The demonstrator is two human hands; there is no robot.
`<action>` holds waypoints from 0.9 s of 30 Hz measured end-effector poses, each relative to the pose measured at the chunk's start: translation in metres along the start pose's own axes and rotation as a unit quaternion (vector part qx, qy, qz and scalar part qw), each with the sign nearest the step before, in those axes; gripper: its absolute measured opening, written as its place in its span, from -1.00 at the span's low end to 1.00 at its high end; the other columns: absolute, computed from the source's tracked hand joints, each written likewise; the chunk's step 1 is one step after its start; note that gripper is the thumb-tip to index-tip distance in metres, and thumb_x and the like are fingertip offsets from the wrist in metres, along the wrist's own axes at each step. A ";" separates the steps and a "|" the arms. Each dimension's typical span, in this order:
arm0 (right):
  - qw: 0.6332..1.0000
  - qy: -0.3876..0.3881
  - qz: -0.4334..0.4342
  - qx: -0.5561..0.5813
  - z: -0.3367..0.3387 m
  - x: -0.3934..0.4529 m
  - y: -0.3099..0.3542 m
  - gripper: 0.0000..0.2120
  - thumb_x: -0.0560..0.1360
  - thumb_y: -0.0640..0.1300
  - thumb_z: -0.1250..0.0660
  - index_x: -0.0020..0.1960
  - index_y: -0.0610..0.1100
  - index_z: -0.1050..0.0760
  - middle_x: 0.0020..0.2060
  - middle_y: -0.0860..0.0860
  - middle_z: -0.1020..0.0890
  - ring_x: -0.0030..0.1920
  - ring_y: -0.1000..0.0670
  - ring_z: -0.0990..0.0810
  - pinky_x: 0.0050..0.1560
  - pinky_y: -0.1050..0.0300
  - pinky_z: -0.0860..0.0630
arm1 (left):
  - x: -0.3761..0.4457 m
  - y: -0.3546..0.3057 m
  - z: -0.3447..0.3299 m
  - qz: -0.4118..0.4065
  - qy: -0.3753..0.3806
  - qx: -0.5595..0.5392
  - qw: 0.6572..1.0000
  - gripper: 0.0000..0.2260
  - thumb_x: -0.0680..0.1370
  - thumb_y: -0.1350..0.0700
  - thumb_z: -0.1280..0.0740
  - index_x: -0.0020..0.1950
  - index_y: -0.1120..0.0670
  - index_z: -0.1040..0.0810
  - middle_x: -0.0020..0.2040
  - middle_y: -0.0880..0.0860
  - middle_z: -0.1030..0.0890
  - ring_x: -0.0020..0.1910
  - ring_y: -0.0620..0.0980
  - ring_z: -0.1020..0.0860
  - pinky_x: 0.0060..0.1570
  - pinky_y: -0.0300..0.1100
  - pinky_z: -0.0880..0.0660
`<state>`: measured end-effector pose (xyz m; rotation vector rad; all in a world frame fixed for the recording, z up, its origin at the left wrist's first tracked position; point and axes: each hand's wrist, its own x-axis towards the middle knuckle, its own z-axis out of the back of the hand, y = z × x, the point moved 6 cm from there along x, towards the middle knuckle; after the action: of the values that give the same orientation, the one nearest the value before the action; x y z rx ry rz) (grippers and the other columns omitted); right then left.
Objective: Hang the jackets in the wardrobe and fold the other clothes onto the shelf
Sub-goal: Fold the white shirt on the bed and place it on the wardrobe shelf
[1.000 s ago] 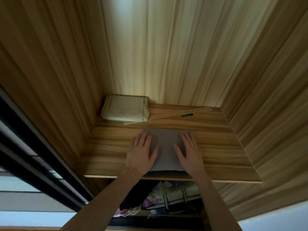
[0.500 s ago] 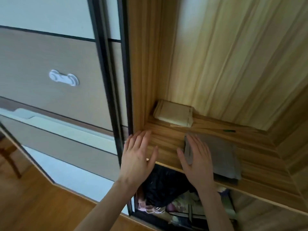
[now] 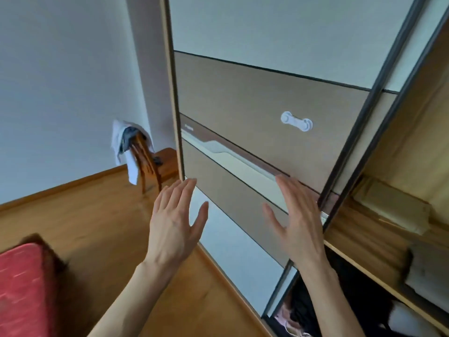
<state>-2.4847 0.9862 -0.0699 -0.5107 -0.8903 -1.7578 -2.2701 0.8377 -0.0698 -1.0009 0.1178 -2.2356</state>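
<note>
My left hand [image 3: 175,220] and my right hand [image 3: 298,222] hover open and empty in front of the sliding wardrobe door [image 3: 255,105], fingers spread. At the right edge the wooden shelf [image 3: 359,242] carries a folded grey garment [image 3: 430,271] near its front and a folded beige cloth [image 3: 393,207] further back. More clothes, white and grey-blue [image 3: 126,144], hang over the back of a wooden chair [image 3: 150,164] far left by the wall. Dark clothing [image 3: 313,302] hangs below the shelf.
A red cushioned surface [image 3: 21,288] sits at the lower left. Wooden floor [image 3: 92,215] stretches between it, the chair and the wardrobe. A white child-lock clip [image 3: 296,121] is stuck on the door panel.
Both hands have left the folded grey garment on the shelf and pulled back. The view has swung left, from the shelf to the sliding door, the floor and the chair.
</note>
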 end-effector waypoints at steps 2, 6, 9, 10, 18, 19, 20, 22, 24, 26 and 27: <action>1.000 0.012 0.021 0.013 -0.025 0.016 0.037 -0.39 0.66 0.21 -0.23 0.58 -0.14 -0.35 0.53 -0.02 -0.45 0.60 -0.05 -0.31 0.53 -0.20 -0.32 | -0.002 0.035 0.030 0.030 -0.019 0.025 0.999 -0.53 0.67 -0.14 -0.22 0.49 0.10 -0.47 0.42 0.11 -0.58 0.44 0.16 -0.50 0.41 0.24 -0.45; 0.996 0.036 0.066 0.043 -0.077 0.052 0.100 -0.33 0.67 0.32 -0.08 0.59 -0.10 -0.34 0.56 -0.02 -0.41 0.62 -0.04 -0.27 0.60 -0.16 -0.24 | -0.002 0.099 0.075 0.073 -0.057 0.061 0.994 -0.57 0.66 -0.09 -0.25 0.46 0.10 -0.46 0.38 0.13 -0.59 0.39 0.15 -0.52 0.39 0.20 -0.47; 0.992 0.040 0.105 0.055 -0.117 0.081 0.137 -0.33 0.66 0.35 -0.05 0.59 -0.06 -0.34 0.56 -0.03 -0.41 0.61 -0.05 -0.28 0.59 -0.14 -0.25 | 0.003 0.146 0.093 0.108 -0.069 0.087 0.988 -0.54 0.66 -0.12 -0.22 0.47 0.11 -0.45 0.38 0.14 -0.59 0.41 0.15 -0.50 0.41 0.15 -0.44; 0.991 0.039 0.114 0.059 -0.130 0.091 0.148 -0.33 0.66 0.35 -0.05 0.59 -0.05 -0.34 0.56 -0.02 -0.42 0.61 -0.05 -0.28 0.59 -0.10 -0.23 | 0.007 0.160 0.096 0.115 -0.072 0.096 0.986 -0.53 0.66 -0.13 -0.21 0.47 0.12 -0.45 0.38 0.13 -0.59 0.41 0.15 -0.50 0.41 0.15 -0.44; 0.982 0.058 0.151 0.102 -0.245 0.179 0.206 -0.36 0.65 0.29 -0.19 0.59 -0.07 -0.35 0.54 0.01 -0.44 0.61 0.01 -0.27 0.60 -0.10 -0.26 | 0.072 0.264 0.106 0.157 -0.100 0.138 0.973 -0.51 0.68 -0.15 -0.20 0.54 0.08 -0.42 0.43 0.06 -0.55 0.48 0.06 -0.44 0.50 0.08 -0.35; 0.981 0.063 0.152 0.105 -0.258 0.191 0.209 -0.36 0.65 0.29 -0.19 0.59 -0.06 -0.35 0.54 0.01 -0.44 0.61 0.01 -0.27 0.60 -0.09 -0.27 | 0.083 0.276 0.105 0.161 -0.100 0.142 0.972 -0.50 0.68 -0.15 -0.19 0.54 0.07 -0.42 0.43 0.05 -0.55 0.48 0.06 -0.44 0.50 0.07 -0.35; 0.980 0.066 0.155 0.108 -0.272 0.203 0.212 -0.36 0.65 0.30 -0.19 0.59 -0.06 -0.34 0.54 0.02 -0.44 0.61 0.01 -0.27 0.59 -0.09 -0.27 | 0.094 0.286 0.103 0.163 -0.099 0.146 0.971 -0.50 0.68 -0.16 -0.19 0.54 0.07 -0.42 0.43 0.05 -0.56 0.49 0.05 -0.43 0.49 0.07 -0.36; 0.977 0.071 0.163 0.116 -0.299 0.229 0.217 -0.36 0.65 0.29 -0.20 0.60 -0.05 -0.33 0.54 0.03 -0.44 0.60 0.00 -0.27 0.59 -0.10 -0.29 | 0.116 0.307 0.099 0.166 -0.102 0.152 0.969 -0.50 0.68 -0.15 -0.19 0.54 0.07 -0.42 0.43 0.04 -0.56 0.50 0.04 -0.42 0.49 0.06 -0.36; 0.975 0.076 0.169 0.122 -0.327 0.253 0.220 -0.35 0.65 0.31 -0.18 0.59 -0.05 -0.34 0.54 0.02 -0.44 0.60 -0.02 -0.28 0.58 -0.10 -0.28 | 0.136 0.326 0.095 0.171 -0.106 0.158 0.967 -0.51 0.68 -0.16 -0.19 0.55 0.06 -0.41 0.43 0.03 -0.55 0.51 0.03 -0.41 0.49 0.06 -0.36; 0.973 0.086 0.176 0.122 -0.353 0.275 0.223 -0.34 0.65 0.33 -0.14 0.59 -0.06 -0.33 0.54 0.00 -0.44 0.60 -0.03 -0.29 0.59 -0.08 -0.24 | 0.154 0.345 0.092 0.181 -0.110 0.161 0.964 -0.50 0.68 -0.17 -0.18 0.55 0.05 -0.40 0.45 0.02 -0.54 0.53 0.03 -0.39 0.49 0.09 -0.37; 0.972 0.093 0.181 0.120 -0.365 0.285 0.224 -0.34 0.65 0.32 -0.14 0.60 -0.06 -0.33 0.54 -0.01 -0.44 0.60 -0.04 -0.28 0.59 -0.06 -0.21 | 0.161 0.354 0.090 0.188 -0.113 0.161 0.962 -0.50 0.68 -0.17 -0.18 0.55 0.04 -0.40 0.45 0.02 -0.54 0.53 0.03 -0.39 0.49 0.09 -0.37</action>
<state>-2.3492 0.4916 -0.0276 -0.3189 -0.8051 -1.3225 -2.0922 0.4833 -0.0249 -0.9550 -0.1430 -1.7158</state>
